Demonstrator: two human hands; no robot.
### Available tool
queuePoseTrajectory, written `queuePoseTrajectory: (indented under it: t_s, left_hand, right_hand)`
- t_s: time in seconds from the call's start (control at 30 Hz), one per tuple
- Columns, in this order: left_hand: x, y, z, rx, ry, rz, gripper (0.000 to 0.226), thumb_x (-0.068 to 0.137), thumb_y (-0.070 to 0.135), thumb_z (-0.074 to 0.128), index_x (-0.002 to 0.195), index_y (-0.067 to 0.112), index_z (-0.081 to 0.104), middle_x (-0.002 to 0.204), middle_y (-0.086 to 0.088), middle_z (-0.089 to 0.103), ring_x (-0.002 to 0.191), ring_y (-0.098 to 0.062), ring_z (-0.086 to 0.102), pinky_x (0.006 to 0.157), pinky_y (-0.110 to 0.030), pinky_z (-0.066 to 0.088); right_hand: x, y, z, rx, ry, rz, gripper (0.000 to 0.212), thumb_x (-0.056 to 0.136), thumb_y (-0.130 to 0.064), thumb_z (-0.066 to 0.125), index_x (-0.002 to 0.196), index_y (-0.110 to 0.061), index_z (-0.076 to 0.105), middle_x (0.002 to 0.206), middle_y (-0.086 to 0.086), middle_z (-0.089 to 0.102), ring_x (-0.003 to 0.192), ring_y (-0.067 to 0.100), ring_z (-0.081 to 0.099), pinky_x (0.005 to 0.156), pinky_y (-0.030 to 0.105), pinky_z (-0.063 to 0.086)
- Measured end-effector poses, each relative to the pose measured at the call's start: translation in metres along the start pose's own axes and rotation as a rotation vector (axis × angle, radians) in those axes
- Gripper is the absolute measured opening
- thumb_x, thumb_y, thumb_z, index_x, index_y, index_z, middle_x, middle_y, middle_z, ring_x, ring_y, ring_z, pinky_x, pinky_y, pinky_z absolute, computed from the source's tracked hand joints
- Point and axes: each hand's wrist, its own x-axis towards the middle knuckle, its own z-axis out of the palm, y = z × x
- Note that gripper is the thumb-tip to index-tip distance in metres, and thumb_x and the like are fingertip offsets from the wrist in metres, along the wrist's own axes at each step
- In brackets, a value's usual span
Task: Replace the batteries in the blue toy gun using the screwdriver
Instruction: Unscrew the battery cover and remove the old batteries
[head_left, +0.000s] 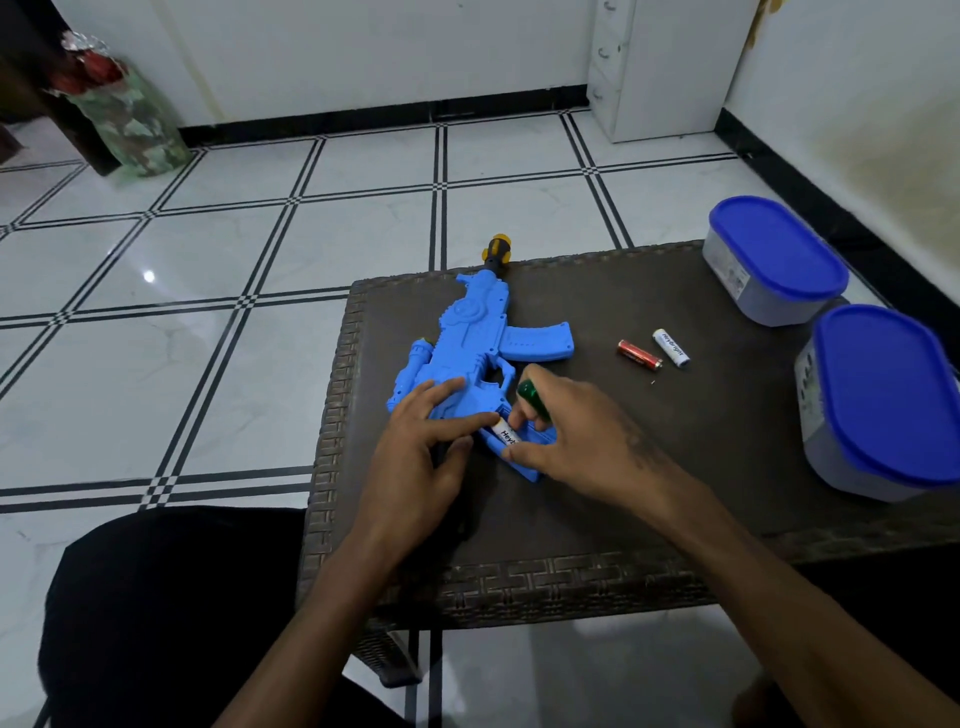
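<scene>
Blue plastic toy gun (467, 358) lies muzzle-away near table's left edge; right hand (566, 436), gripping green-handled screwdriver (535, 397), pinches white battery (506, 434) at grip; left hand (421, 441) presses flat.

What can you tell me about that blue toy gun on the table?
The blue toy gun looks like moulded plastic and lies flat on the dark woven table, its yellow and black muzzle past the far edge. The left hand rests on its body; the right hand pinches a white battery at its grip.
</scene>
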Motion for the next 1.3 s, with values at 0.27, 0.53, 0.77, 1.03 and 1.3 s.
queuePoseTrajectory:
  t_s: [0.27,0.53,0.77,1.03,1.3]
  left_hand:
    - [-0.001,0.001,0.003,0.038,0.015,0.008,0.042,0.085,0.024,0.071,0.125,0.034,0.061,0.139,0.01,0.049,0.131,-0.001,0.034,0.104,-0.002,0.016]
    - [0.0,0.0,0.005,0.189,0.01,0.043,0.041,0.084,0.032,0.07,0.125,0.034,0.063,0.143,0.004,0.047,0.14,-0.018,0.032,0.113,-0.044,0.032]
    - [0.006,0.01,0.01,0.2,0.012,0.065,0.037,0.087,0.033,0.067,0.124,0.032,0.064,0.144,0.006,0.047,0.142,-0.017,0.028,0.114,-0.037,0.026]
    - [0.015,0.021,0.017,0.18,0.014,0.096,0.034,0.089,0.034,0.064,0.122,0.032,0.065,0.14,0.008,0.051,0.141,-0.016,0.03,0.114,-0.04,0.029]
    - [0.029,0.047,0.035,0.177,-0.05,0.172,0.032,0.09,0.035,0.061,0.122,0.032,0.065,0.136,0.008,0.054,0.139,-0.014,0.033,0.111,-0.04,0.034]
  right_hand:
    - [0.004,0.001,-0.001,0.178,0.189,0.052,0.032,0.079,-0.015,0.075,0.077,-0.016,0.043,0.075,-0.004,0.065,0.059,0.002,0.057,0.055,0.017,0.046]
    - [-0.005,0.043,-0.052,-0.157,0.151,0.36,0.027,0.084,-0.02,0.072,0.091,-0.019,0.047,0.084,-0.002,0.065,0.075,0.013,0.063,0.07,0.035,0.055]
    - [-0.004,0.057,-0.051,-0.227,0.132,0.442,0.027,0.087,-0.024,0.069,0.098,-0.018,0.046,0.087,-0.001,0.062,0.077,0.01,0.059,0.07,0.033,0.054]
    - [-0.015,0.053,-0.073,-0.092,0.205,0.498,0.014,0.103,-0.025,0.041,0.107,-0.011,0.043,0.076,0.004,0.051,0.063,0.013,0.049,0.053,0.026,0.035]
    - [-0.036,0.064,-0.08,-0.385,0.099,0.632,0.044,0.094,-0.016,0.059,0.133,-0.025,0.04,0.126,0.01,0.05,0.101,0.021,0.054,0.075,0.03,0.047]
